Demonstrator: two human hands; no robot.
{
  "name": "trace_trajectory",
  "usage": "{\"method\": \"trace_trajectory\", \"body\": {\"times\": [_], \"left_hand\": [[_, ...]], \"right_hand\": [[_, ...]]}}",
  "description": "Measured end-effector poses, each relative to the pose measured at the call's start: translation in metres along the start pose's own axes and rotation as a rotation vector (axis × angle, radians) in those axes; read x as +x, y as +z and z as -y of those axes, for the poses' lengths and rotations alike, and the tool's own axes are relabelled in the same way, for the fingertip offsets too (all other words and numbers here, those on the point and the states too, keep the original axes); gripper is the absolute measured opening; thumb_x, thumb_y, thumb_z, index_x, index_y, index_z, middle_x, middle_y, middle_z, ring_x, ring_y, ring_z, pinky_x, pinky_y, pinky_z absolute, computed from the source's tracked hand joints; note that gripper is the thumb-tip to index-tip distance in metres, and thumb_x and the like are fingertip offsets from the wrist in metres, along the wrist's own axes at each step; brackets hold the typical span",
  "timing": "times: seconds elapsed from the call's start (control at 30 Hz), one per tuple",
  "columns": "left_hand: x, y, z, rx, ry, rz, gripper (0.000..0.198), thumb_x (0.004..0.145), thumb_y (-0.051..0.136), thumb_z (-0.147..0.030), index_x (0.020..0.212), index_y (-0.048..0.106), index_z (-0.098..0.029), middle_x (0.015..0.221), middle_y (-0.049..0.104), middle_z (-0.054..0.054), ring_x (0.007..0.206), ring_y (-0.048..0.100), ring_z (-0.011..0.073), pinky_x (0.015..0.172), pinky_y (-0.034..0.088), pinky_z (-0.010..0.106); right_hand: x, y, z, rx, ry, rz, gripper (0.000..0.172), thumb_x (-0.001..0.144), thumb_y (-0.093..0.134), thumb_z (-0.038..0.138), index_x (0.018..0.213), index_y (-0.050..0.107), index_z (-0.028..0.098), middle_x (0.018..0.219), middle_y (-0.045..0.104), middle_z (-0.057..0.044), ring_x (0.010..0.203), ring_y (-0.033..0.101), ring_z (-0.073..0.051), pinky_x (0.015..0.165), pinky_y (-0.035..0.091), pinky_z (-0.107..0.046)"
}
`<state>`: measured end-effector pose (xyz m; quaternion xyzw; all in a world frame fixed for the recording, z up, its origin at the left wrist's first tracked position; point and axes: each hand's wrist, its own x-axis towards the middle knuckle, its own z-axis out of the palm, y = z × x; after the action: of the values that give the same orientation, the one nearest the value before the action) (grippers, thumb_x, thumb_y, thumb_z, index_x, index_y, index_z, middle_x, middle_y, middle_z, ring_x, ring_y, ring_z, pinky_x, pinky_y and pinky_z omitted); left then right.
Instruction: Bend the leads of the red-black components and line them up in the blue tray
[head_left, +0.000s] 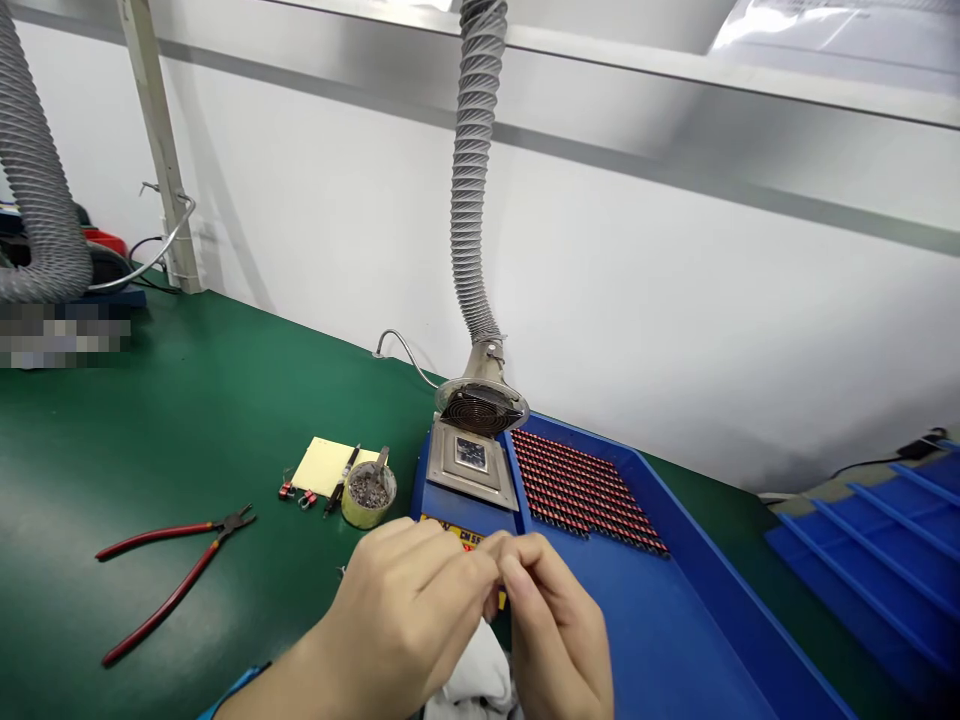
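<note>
While both hands meet low in the frame, fingertips pinched together, whatever they pinch is hidden: left hand [405,610] and right hand [559,630] touch at the tips, just in front of the solder pot [471,462]. Cannot tell what the fingers hold, if anything; too small and covered. A white cloth [480,680] shows under the hands, between the wrists.

The solder pot is a blue unit with a square metal well on top, sitting at the left end of the blue tray [675,600]. Fume extractor hose [472,180] drops down, its funnel mouth right over the well. Rows of red-and-black small parts [581,490] lie in the tray just right of the pot. Left of the pot on the green surface [187,420]: tape roll filled with dark scraps [369,493], yellow pad [324,465], small red clips [296,494], red-handled pliers [172,575] further left. More blue trays [885,550] at far right.

Risk, as a judgement: the hands work very near the pot well; if it is hot, a slip forward could burn fingertips. A tiny pinched piece could drop and be lost in the cloth. A sleeve or the cloth could nudge the neat rows out of order.
</note>
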<state>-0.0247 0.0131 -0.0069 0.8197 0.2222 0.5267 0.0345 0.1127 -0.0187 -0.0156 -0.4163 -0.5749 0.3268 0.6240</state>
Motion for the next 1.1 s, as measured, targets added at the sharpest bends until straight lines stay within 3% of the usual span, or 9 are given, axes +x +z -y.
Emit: {"method": "trace_trajectory", "body": {"times": [0.13, 0.23, 0.37, 0.5, 0.6, 0.73, 0.9, 1.0, 1.1], "left_hand": [[0.002, -0.003, -0.001, -0.232, -0.156, -0.001, 0.020, 0.091, 0.045, -0.008, 0.078, 0.056, -0.016, 0.063, 0.059, -0.001, 0.054, 0.048, 0.0102, 0.052, 0.038, 0.020], [0.003, -0.007, -0.003, -0.404, -0.327, 0.059, 0.016, 0.091, 0.048, -0.010, 0.080, 0.057, -0.017, 0.068, 0.061, -0.002, 0.060, 0.054, 0.0090, 0.056, 0.041, 0.016], [0.002, -0.005, -0.002, -0.279, -0.216, 0.044, 0.017, 0.092, 0.045, -0.010, 0.082, 0.058, -0.015, 0.067, 0.061, 0.000, 0.058, 0.052, 0.0105, 0.055, 0.040, 0.020], [0.000, -0.001, 0.000, 0.080, 0.036, 0.001, 0.024, 0.091, 0.040, -0.006, 0.077, 0.058, -0.014, 0.056, 0.054, 0.000, 0.050, 0.040, 0.0140, 0.048, 0.029, 0.029], [0.000, -0.003, -0.002, -0.033, -0.006, -0.009, 0.023, 0.090, 0.040, -0.005, 0.077, 0.057, -0.015, 0.057, 0.055, -0.001, 0.050, 0.042, 0.0125, 0.048, 0.032, 0.027], [0.004, -0.011, -0.005, -0.378, -0.303, 0.054, 0.016, 0.090, 0.048, -0.010, 0.079, 0.058, -0.016, 0.065, 0.059, -0.002, 0.057, 0.052, 0.0090, 0.055, 0.041, 0.017], [0.004, -0.011, -0.004, -0.385, -0.322, 0.079, 0.016, 0.091, 0.047, -0.011, 0.080, 0.058, -0.016, 0.067, 0.060, -0.002, 0.059, 0.054, 0.0095, 0.057, 0.042, 0.017], [0.001, -0.004, -0.003, -0.082, -0.074, 0.020, 0.022, 0.091, 0.042, -0.008, 0.079, 0.058, -0.015, 0.060, 0.056, 0.000, 0.052, 0.046, 0.0123, 0.050, 0.034, 0.024], [0.000, 0.000, -0.003, 0.045, 0.034, -0.013, 0.022, 0.090, 0.040, -0.006, 0.079, 0.058, -0.015, 0.055, 0.052, -0.001, 0.048, 0.040, 0.0135, 0.048, 0.029, 0.027]], "right_hand": [[0.004, -0.005, -0.001, 0.261, 0.029, 0.097, 0.031, 0.093, 0.052, 0.034, 0.065, 0.058, 0.020, 0.052, 0.052, 0.001, 0.053, 0.050, -0.014, 0.057, 0.047, -0.029], [0.006, -0.008, -0.002, 0.031, -0.186, 0.044, 0.006, 0.086, 0.065, 0.021, 0.086, 0.070, 0.023, 0.073, 0.067, -0.003, 0.072, 0.062, -0.018, 0.065, 0.051, -0.029], [0.002, -0.004, -0.001, -0.216, -0.395, -0.026, 0.021, 0.084, 0.062, 0.007, 0.094, 0.070, 0.024, 0.082, 0.070, -0.004, 0.079, 0.065, -0.020, 0.069, 0.051, -0.031], [0.000, 0.003, 0.001, -0.002, -0.027, -0.008, 0.030, 0.093, 0.051, 0.029, 0.065, 0.058, 0.020, 0.058, 0.056, -0.001, 0.055, 0.053, -0.015, 0.054, 0.044, -0.028], [0.002, 0.000, 0.003, 0.237, 0.104, 0.089, 0.042, 0.094, 0.048, 0.037, 0.057, 0.052, 0.020, 0.043, 0.042, 0.003, 0.044, 0.041, -0.012, 0.045, 0.038, -0.025], [0.003, -0.006, 0.003, 0.015, -0.223, 0.006, 0.010, 0.087, 0.063, 0.024, 0.081, 0.071, 0.021, 0.069, 0.067, -0.005, 0.069, 0.063, -0.019, 0.063, 0.052, -0.031], [-0.002, -0.001, 0.000, -0.321, -0.504, -0.100, 0.034, 0.079, 0.063, -0.001, 0.098, 0.071, 0.026, 0.080, 0.073, -0.002, 0.082, 0.068, -0.023, 0.071, 0.052, -0.035], [-0.003, 0.004, 0.001, -0.259, -0.332, -0.105, 0.017, 0.087, 0.057, 0.012, 0.076, 0.066, 0.022, 0.068, 0.066, -0.002, 0.067, 0.063, -0.019, 0.063, 0.049, -0.032], [0.000, 0.002, 0.002, 0.126, 0.047, 0.074, 0.039, 0.095, 0.046, 0.031, 0.058, 0.053, 0.021, 0.046, 0.049, 0.002, 0.043, 0.044, -0.012, 0.048, 0.042, -0.026]]}}
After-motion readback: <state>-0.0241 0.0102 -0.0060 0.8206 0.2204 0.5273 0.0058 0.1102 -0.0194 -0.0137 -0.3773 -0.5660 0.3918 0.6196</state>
